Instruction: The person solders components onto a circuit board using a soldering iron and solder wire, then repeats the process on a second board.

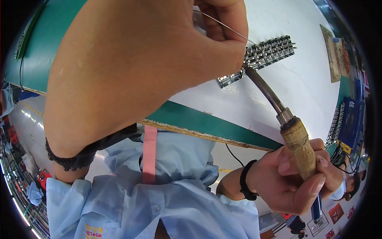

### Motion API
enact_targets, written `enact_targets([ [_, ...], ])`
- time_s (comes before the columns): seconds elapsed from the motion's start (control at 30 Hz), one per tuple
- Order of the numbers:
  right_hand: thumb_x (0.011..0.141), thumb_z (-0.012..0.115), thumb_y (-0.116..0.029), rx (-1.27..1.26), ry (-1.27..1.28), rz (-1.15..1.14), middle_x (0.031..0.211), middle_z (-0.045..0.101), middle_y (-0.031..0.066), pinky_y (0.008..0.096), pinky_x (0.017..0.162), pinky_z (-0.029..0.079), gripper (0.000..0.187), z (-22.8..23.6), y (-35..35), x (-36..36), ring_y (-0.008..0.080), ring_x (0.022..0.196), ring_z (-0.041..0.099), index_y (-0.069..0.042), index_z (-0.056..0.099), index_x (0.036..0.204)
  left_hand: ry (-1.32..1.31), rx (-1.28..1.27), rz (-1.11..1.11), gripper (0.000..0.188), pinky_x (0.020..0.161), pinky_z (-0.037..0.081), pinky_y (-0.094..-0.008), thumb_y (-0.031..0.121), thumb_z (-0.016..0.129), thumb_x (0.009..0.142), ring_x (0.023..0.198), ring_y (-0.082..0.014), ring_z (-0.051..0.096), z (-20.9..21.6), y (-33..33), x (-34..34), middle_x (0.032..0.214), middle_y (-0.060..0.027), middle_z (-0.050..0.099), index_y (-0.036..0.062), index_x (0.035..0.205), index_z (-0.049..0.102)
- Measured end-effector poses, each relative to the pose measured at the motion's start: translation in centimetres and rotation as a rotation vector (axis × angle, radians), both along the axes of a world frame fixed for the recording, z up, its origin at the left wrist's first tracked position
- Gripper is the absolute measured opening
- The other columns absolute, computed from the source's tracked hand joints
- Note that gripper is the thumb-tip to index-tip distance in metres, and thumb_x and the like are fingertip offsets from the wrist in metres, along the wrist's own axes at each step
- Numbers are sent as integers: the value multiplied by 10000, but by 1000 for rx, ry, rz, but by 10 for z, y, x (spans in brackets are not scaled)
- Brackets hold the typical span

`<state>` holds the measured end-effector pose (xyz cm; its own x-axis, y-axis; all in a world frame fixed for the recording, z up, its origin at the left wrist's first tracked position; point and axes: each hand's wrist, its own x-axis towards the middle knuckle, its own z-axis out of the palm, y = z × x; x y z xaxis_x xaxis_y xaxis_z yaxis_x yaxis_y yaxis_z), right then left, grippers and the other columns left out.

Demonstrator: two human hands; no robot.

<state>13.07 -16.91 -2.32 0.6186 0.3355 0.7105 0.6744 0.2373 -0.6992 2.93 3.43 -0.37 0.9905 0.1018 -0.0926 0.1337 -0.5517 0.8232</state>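
My right hand (294, 179) is closed round the worn, tan-wrapped handle of a soldering iron (270, 93). The iron's dark metal tip reaches up and left to a panel of small circuit boards (272, 51), which lies slanted on a white work surface (302, 91). From above, my left hand (219, 44) reaches over the left part of that panel and hides some of it. Its fingers are closed on a thin solder wire (223, 24), whose free end comes down at the panel's upper edge. Whether the tip touches a joint is hidden by my thumb.
The white surface lies on a green bench (191, 119) with a worn wooden edge. At the far right stands a stained holder with a brownish pad (336, 55). More board panels (336, 125) and a blue box (352, 123) sit at right. Another person (350, 185) is at lower right.
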Motion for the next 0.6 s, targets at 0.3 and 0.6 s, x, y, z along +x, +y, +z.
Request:
enact_targets([
  [0.3, 825, 516, -202, 195, 95, -141, 390, 322, 0, 199, 614, 354, 166, -2, 7, -5, 87, 356, 307, -37, 509, 807, -1, -2, -7, 149, 557, 233, -229, 128, 585, 891, 596, -56, 320, -2, -1, 0, 682, 17, 445, 23, 795, 544],
  [0.6, 819, 513, -207, 278, 159, -144, 406, 335, 19, 173, 418, 298, 166, -1, 8, -4, 86, 344, 293, -53, 474, 770, 4, -1, -14, 165, 567, 239, -231, 141, 573, 903, 605, -62, 321, -1, -1, 2, 689, 15, 434, 23, 796, 531],
])
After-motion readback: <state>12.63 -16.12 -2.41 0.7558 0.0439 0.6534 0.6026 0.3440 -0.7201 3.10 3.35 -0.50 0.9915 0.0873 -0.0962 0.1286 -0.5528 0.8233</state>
